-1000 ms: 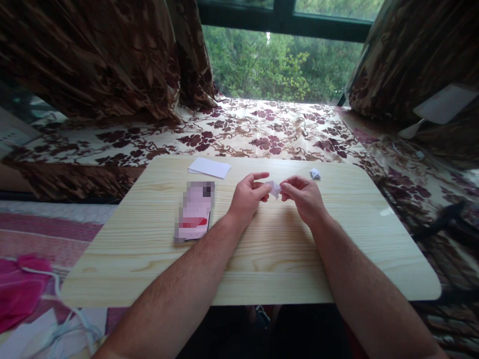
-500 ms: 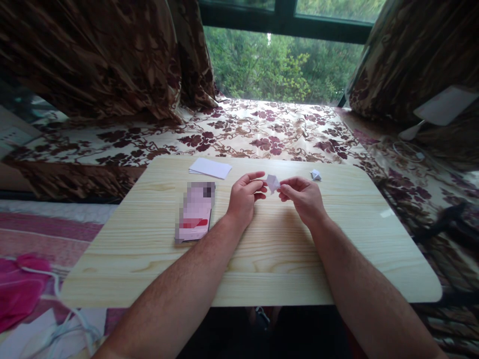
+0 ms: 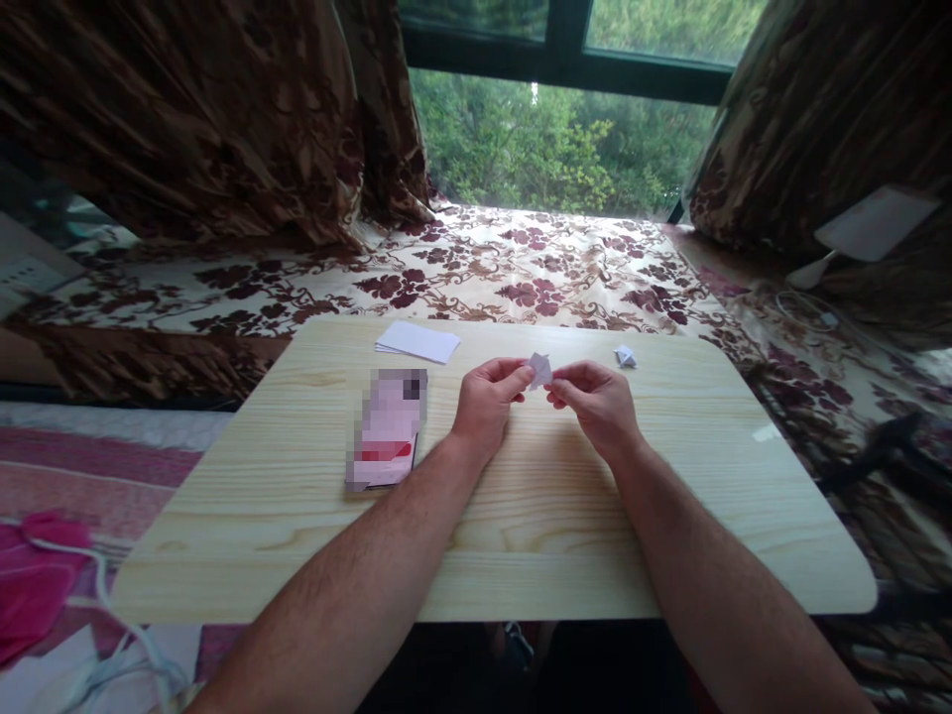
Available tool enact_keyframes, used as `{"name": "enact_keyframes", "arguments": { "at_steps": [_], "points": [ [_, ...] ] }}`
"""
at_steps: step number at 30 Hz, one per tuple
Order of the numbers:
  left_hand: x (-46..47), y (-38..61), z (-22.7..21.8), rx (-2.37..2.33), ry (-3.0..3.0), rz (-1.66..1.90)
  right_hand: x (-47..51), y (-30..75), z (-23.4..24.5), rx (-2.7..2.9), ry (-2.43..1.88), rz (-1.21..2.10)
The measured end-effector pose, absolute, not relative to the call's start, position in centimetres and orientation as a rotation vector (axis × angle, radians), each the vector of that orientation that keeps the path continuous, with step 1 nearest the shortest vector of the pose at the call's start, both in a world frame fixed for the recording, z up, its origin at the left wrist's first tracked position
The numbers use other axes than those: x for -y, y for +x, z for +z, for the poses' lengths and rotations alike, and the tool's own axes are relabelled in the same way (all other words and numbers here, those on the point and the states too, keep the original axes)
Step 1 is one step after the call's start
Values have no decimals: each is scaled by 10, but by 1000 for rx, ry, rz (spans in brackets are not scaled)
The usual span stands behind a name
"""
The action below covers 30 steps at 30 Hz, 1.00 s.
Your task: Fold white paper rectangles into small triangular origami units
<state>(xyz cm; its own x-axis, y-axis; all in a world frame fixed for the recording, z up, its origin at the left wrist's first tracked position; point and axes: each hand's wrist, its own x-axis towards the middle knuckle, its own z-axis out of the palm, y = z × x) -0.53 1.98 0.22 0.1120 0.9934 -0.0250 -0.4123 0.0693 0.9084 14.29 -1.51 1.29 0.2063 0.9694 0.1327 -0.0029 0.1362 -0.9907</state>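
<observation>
A small folded piece of white paper (image 3: 539, 369) is held above the light wooden table (image 3: 521, 516), pinched from both sides. My left hand (image 3: 487, 402) grips its left edge with thumb and fingers closed. On the paper's right side my right hand (image 3: 595, 402) pinches it with curled fingers. Both hands hover near the middle of the table's far half.
A phone (image 3: 388, 428) lies left of my left hand. A stack of white paper sheets (image 3: 417, 341) sits at the far edge, and a small folded paper figure (image 3: 625, 356) lies to the right. Floral cloth (image 3: 521, 263), curtains and a window stand behind; pink fabric (image 3: 37, 585) at lower left.
My left hand's fingers have closed back onto the paper after briefly loosening. Both hands and the paper have drifted slightly toward each other; the view has tilted a little.
</observation>
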Motion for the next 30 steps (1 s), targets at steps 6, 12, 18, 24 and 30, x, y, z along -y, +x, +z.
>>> {"name": "enact_keyframes", "arguments": {
  "at_steps": [6, 12, 18, 24, 30],
  "points": [
    [-19, -5, 1, -856, 987, 1238, 15, 146, 14, 1070, -1177, 1042],
    [-15, -5, 2, -934, 1131, 1193, 16, 144, 16, 1110, -1197, 965],
    [-13, -4, 6, -912, 1168, 1133, 16, 145, 16, 1106, -1221, 912],
    [-16, -5, 7, -882, 956, 1195, 16, 148, 15, 1121, -1223, 1088],
    [-18, -6, 6, -917, 905, 1226, 18, 145, 16, 1201, -1251, 1082]
  ]
}}
